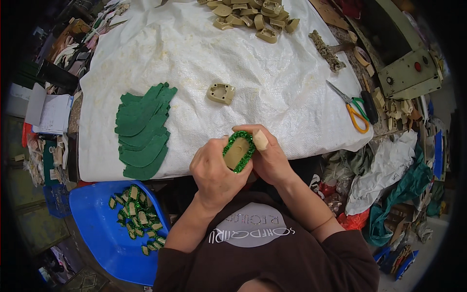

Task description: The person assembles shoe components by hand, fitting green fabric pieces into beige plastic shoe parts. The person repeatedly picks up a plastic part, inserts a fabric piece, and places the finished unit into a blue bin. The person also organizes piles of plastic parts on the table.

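My left hand (216,168) and my right hand (270,158) close together around a shoe heel (237,152) at the table's front edge. Glittery green material wraps its sides, while its beige flat face shows upward. A pale cover (260,139) sits on my right thumb. Just beyond my hands, one bare beige heel (221,93) lies on the white sheet (204,126). To the left, overlapping dark green curved cut pieces (144,131) lie in a stack. Part of the held heel is hidden by my fingers.
A pile of bare beige heels (253,17) lies at the far side. Scissors (352,107) with orange and green handles rest at the right edge, near a crusted stick (327,52). Below left, a blue basin (92,233) holds several green-wrapped heels. A machine box (411,73) stands far right.
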`<state>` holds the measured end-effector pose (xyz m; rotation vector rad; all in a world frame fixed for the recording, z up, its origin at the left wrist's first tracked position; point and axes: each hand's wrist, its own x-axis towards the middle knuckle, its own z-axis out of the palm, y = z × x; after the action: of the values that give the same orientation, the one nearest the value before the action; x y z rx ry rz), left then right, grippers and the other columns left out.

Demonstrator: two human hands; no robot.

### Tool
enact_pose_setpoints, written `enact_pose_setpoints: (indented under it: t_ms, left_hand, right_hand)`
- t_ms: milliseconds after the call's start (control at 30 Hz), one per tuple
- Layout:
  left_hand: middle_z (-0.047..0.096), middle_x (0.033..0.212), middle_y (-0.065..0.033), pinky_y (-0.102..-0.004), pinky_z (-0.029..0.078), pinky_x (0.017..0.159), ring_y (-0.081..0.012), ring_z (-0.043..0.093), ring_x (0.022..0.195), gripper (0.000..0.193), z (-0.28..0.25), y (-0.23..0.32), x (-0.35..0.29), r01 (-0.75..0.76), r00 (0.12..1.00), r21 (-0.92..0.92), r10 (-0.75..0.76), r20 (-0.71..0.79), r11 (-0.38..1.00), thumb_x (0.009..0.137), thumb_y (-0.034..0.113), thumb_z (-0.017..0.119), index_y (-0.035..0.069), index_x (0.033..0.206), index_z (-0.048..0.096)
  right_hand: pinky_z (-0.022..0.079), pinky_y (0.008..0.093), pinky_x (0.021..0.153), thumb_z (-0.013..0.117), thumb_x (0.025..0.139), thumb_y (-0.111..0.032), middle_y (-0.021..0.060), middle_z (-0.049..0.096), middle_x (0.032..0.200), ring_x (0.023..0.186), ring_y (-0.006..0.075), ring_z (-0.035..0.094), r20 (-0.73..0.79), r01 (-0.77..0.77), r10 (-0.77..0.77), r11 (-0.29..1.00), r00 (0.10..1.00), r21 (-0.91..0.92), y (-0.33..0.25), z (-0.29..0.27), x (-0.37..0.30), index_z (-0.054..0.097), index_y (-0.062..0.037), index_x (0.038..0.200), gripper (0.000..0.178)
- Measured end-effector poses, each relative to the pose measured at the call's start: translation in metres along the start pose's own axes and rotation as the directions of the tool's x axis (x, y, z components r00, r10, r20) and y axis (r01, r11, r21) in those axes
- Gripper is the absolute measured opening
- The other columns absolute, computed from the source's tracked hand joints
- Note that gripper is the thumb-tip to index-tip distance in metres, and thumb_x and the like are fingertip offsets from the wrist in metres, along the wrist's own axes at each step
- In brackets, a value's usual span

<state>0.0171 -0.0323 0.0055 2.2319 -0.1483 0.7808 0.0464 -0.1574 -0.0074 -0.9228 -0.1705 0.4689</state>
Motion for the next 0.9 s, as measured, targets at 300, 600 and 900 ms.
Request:
enact_pose_setpoints:
  t_ms: [300, 600, 900]
  left_hand:
    - [0.054, 0.069, -0.0118, -0.0386, 0.046, 0.053, -0.0312, 0.057, 0.058, 0.042, 0.006, 0.001, -0.005, -0.006, 0.994, 0.094, 0.016, -0.113, 0.996, 0.057, 0.013, 0.08, 0.0, 0.088, 0.054]
    - [0.056, 0.074, -0.0127, -0.0384, 0.044, 0.058, -0.0299, 0.057, 0.064, 0.036, -0.004, -0.012, -0.007, 0.016, 0.994, 0.031, -0.012, -0.11, 0.999, 0.061, 0.012, 0.076, 0.002, 0.088, 0.054]
    - [0.058, 0.1, -0.0147, -0.0338, 0.048, 0.082, -0.025, 0.06, 0.092, 0.057, -0.095, -0.072, -0.057, 0.271, 0.937, 0.191, -0.213, -0.277, 0.943, 0.062, 0.008, 0.081, -0.001, 0.112, 0.054]
  right_hand:
    - [0.041, 0.0279, 0.091, 0.047, 0.095, -0.017, 0.0068, 0.053, 0.113, 0.104, 0.0128, 0.051, -0.03, 0.08, -0.11, 0.861, 0.994, -0.503, -0.003, 0.008, -0.002, 0.052, -0.0032, 0.123, 0.032]
    - [0.042, 0.0296, 0.089, 0.05, 0.089, -0.008, 0.0127, 0.056, 0.111, 0.101, 0.0193, 0.055, 0.066, 0.257, -0.291, 0.693, 0.955, -0.674, 0.012, 0.014, 0.001, 0.049, -0.0007, 0.125, 0.036]
    - [0.034, 0.0374, 0.091, 0.062, 0.085, -0.018, 0.0091, 0.05, 0.112, 0.104, 0.0267, 0.042, 0.526, 0.501, -0.102, 0.502, 0.844, -0.706, 0.018, 0.043, 0.052, 0.056, -0.0082, 0.122, 0.039]
